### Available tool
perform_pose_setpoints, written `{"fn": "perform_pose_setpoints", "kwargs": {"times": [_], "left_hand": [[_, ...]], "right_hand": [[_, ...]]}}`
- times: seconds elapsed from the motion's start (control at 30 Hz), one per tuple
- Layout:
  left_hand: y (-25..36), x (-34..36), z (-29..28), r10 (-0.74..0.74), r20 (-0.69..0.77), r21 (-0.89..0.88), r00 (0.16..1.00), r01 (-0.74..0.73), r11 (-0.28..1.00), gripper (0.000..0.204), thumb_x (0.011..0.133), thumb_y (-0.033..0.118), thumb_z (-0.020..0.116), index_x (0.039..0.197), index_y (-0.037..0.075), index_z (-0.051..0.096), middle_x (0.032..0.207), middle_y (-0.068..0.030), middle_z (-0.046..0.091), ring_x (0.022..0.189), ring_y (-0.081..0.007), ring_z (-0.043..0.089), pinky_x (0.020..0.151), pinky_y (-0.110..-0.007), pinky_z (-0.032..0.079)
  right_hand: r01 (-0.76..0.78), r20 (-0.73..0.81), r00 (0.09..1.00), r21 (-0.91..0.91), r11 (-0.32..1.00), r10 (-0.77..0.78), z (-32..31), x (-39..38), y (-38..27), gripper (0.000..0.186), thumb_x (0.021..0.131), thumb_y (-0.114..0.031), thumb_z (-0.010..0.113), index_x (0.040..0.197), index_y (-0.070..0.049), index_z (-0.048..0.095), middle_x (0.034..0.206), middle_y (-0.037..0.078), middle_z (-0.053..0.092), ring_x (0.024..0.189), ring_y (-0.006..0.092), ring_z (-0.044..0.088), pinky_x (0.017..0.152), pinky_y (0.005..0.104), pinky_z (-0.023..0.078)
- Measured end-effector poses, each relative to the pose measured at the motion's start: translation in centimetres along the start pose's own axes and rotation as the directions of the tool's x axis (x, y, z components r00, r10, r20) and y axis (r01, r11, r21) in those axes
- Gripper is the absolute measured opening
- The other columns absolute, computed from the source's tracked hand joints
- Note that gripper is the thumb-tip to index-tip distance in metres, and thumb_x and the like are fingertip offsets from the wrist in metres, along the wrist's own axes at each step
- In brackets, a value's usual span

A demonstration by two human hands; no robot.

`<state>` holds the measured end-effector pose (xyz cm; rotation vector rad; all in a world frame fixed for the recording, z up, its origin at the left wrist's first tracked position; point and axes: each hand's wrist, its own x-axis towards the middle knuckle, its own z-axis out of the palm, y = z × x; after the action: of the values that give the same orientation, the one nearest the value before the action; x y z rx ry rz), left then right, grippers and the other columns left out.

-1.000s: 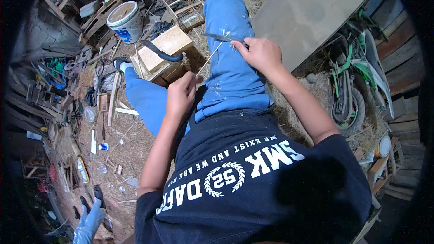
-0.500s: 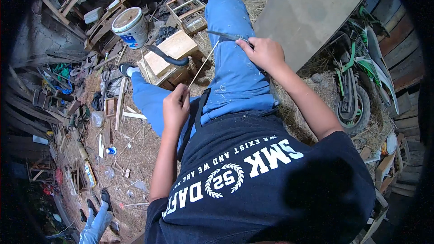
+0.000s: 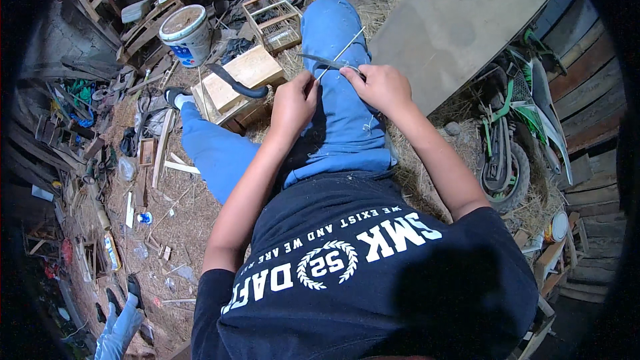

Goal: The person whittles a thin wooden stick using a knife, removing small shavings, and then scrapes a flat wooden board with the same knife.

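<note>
My left hand (image 3: 294, 105) is closed on the lower end of a thin, pale wooden stick (image 3: 351, 41), which slants up over my thigh. In my right hand (image 3: 385, 89) is a knife (image 3: 319, 60), its dark blade pointing left and crossing the stick just above the left fingers. The right fingers wrap the knife's handle and hide most of it. Both hands are close together over my blue trouser leg (image 3: 331, 117), where small shavings cling to the cloth.
Left of my knee, a curved dark tool (image 3: 235, 83) lies on a wooden box (image 3: 251, 72). Beyond stand a white bucket (image 3: 187, 37) and a small wooden cage (image 3: 274, 21). At right are a large flat board (image 3: 460, 23) and a motorbike (image 3: 510, 140). Another person's legs (image 3: 123, 327) show lower left.
My left hand has moved up and right along with the stick, close to the right hand. The stick now extends past the knife blade, farther up over my knee.
</note>
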<state>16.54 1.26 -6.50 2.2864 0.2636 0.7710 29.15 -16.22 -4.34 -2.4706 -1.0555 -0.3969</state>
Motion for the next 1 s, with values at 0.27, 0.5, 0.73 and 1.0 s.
{"fn": "perform_pose_setpoints", "kwargs": {"times": [0.27,0.5,0.73,1.0], "left_hand": [[-2.6,-7.6,-5.3,-0.013,0.059,0.106,0.998,0.007,0.994,0.011,0.096,0.01,0.064,0.095,0.0,0.059,0.075,-0.0247,0.06,0.071,-0.0457,0.061,0.062,-0.043,0.049],[-4.1,-9.6,-7.9,-0.142,0.073,0.041,0.987,0.139,0.989,0.013,0.099,0.013,0.063,0.096,0.0,0.063,0.066,-0.016,0.054,0.055,-0.015,0.046,0.054,-0.032,0.041],[-1.2,-2.2,-1.5,-0.061,0.111,-0.067,0.992,0.069,0.995,0.02,0.097,0.018,0.065,0.099,-0.001,0.068,0.079,-0.0254,0.064,0.066,-0.0411,0.063,0.063,-0.044,0.049],[-1.1,0.4,1.1,0.042,0.088,-0.052,0.995,-0.038,0.998,0.018,0.096,0.017,0.064,0.102,0.0,0.066,0.089,-0.0277,0.066,0.083,-0.0472,0.065,0.071,-0.048,0.052]], "right_hand": [[-0.133,0.049,0.99,-0.043,0.99,0.135,-0.1,-0.1,0.7,0.065,0.097,-0.065,0.052,0.076,-0.007,0.074,0.075,0.021,0.071,0.075,0.0406,0.072,0.064,0.0533,0.056],[-0.17,0.017,0.985,0.069,0.983,0.169,0.4,-0.9,1.1,0.066,0.098,-0.065,0.05,0.081,-0.006,0.074,0.075,0.024,0.069,0.075,0.0437,0.07,0.066,0.0525,0.054],[-0.123,0.055,0.991,0.058,0.991,0.12,-0.1,-0.8,1.3,0.064,0.098,-0.064,0.051,0.077,-0.007,0.072,0.073,0.024,0.069,0.073,0.0448,0.07,0.064,0.0552,0.054],[-0.152,0.104,0.981,-0.107,0.983,0.163,-1.3,-0.6,0.0,0.063,0.097,-0.064,0.051,0.081,-0.008,0.075,0.078,0.024,0.072,0.077,0.0445,0.071,0.067,0.0553,0.056]]}}
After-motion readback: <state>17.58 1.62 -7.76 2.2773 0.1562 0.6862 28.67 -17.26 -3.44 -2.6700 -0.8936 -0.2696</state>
